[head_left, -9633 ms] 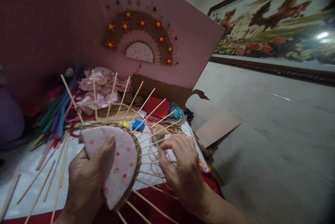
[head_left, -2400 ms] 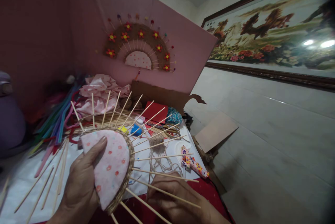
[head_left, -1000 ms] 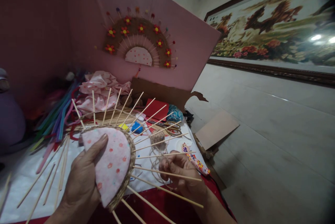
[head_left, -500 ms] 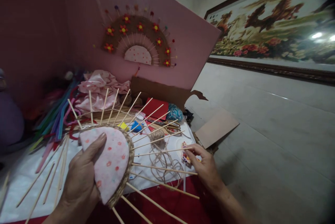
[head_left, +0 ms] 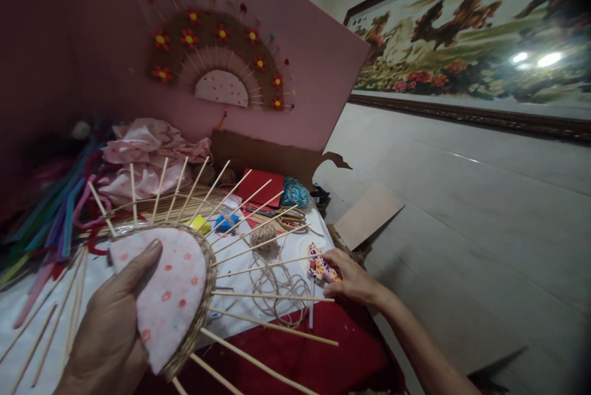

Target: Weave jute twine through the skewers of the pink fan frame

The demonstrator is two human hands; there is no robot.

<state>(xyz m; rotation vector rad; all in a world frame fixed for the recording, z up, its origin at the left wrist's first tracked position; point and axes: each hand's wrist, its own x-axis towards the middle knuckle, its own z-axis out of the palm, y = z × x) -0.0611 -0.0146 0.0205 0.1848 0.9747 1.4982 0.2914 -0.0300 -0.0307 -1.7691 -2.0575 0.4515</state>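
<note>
My left hand point(head_left: 108, 321) grips a half-round craft piece, thumb on top of its white fabric face point(head_left: 173, 284) with red dots. A braided twine edge point(head_left: 210, 272) runs along the curve, and thin wooden sticks point(head_left: 272, 298) fan out from it. At the table's right side, my right hand point(head_left: 353, 278) has its fingers closed around a colourfully patterned glue gun point(head_left: 317, 264). A translucent glue stick point(head_left: 311, 309) sticks out toward me from it. Part of the glue gun is hidden by the fingers.
A twine ball point(head_left: 263, 237) with loose strands, scissors point(head_left: 290, 218), blue yarn point(head_left: 295, 192) and red card point(head_left: 263, 187) lie on the white-covered table. Pipe cleaners point(head_left: 64, 223) and pink fabric point(head_left: 148, 143) are at left. A finished half-round decoration point(head_left: 221, 87) hangs on the pink board.
My right hand has moved from beside the stick tips down to the glue gun and closed on it. The view has shifted; my left hand keeps its hold on the craft piece.
</note>
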